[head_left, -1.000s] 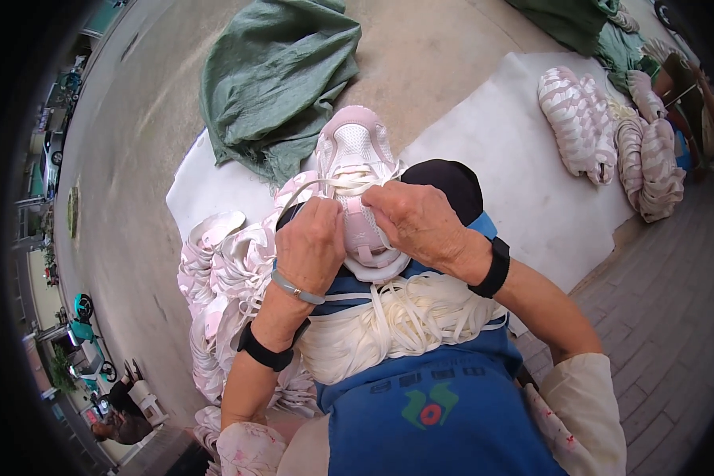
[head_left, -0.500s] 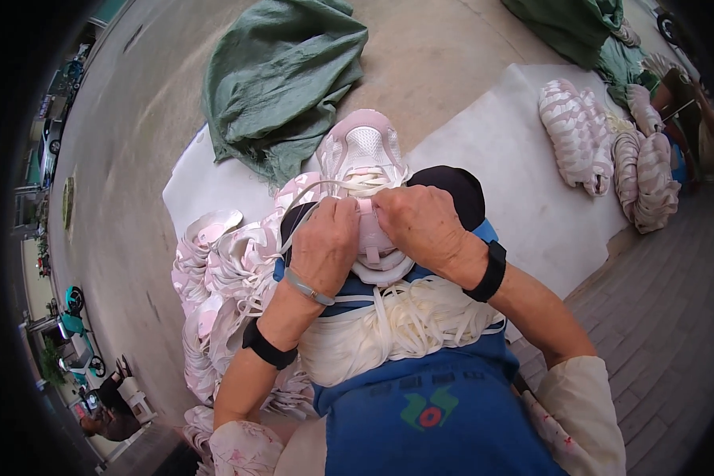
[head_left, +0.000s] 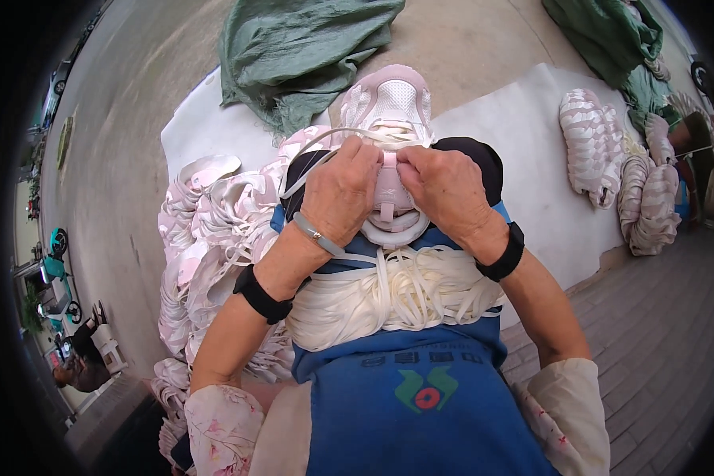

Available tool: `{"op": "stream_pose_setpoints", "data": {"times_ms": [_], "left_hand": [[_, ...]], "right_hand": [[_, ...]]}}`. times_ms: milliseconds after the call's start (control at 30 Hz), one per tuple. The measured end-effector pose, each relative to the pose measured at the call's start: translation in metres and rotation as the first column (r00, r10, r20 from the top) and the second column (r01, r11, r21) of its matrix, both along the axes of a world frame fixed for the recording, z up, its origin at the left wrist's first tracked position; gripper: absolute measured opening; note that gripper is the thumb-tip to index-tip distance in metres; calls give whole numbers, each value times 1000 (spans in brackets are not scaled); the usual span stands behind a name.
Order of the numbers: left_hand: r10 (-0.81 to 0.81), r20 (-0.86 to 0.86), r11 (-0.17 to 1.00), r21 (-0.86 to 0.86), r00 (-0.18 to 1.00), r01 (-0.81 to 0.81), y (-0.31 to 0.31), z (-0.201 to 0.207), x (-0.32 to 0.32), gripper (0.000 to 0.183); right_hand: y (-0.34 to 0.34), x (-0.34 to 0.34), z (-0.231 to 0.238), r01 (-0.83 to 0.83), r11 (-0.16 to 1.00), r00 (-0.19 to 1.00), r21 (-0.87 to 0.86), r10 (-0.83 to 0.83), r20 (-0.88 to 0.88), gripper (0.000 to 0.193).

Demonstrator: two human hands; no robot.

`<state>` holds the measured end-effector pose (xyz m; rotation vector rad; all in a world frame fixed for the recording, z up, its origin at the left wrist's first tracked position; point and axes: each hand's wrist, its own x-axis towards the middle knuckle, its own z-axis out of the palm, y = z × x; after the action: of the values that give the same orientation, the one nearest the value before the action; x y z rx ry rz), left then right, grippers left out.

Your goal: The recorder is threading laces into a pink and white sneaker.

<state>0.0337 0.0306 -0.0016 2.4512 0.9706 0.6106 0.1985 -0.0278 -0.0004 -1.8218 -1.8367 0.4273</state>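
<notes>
A pink and white sneaker (head_left: 388, 94) rests between my knees, toe pointing away from me. Its pink tongue (head_left: 388, 187) and padded heel collar face me. My left hand (head_left: 341, 190) is closed at the left edge of the tongue, and a cream shoelace (head_left: 303, 179) loops out beside it. The lace end is hidden by the fingers. On the tongue's other side my right hand (head_left: 450, 193) pinches the sneaker's upper edge; its fingertips are partly hidden. A thick bundle of cream laces (head_left: 404, 289) lies across my lap on the blue apron (head_left: 408, 420).
Pink and white shoes (head_left: 206, 230) are heaped at my left. A green sack (head_left: 301, 51) lies ahead, on and beyond a white sheet (head_left: 523, 143). Stacked shoes (head_left: 591, 147) stand at the right near another green sack (head_left: 611, 36). Parked scooters (head_left: 58, 270) and a person (head_left: 83, 365) show far left.
The view has shifted, so the surroundings sit differently in the picture. My right hand has turned slightly and its fingers sit closer in beside the tongue. Both hands stay at the sneaker's opening.
</notes>
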Motion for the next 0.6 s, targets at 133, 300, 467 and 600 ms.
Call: {"op": "stream_pose_setpoints", "data": {"times_ms": [133,300,467,600], "left_hand": [[41,-49,999,31,998,-39,3,8,-2,6],[42,-278,999,37,960,-33,2,19,1,7],[29,-3,973,-230,1000,-29,9,1,-6,6],[48,167,900,-435,985,30,13,-7,-7,7]], "right_hand": [[1,-3,0,9,1000,1000,10,-9,-8,17],[2,-5,3,30,999,1000,-28,-30,10,17],[4,5,-1,2,994,986,-107,-20,-168,14],[5,9,1,-19,974,893,-227,-85,-441,17]]}}
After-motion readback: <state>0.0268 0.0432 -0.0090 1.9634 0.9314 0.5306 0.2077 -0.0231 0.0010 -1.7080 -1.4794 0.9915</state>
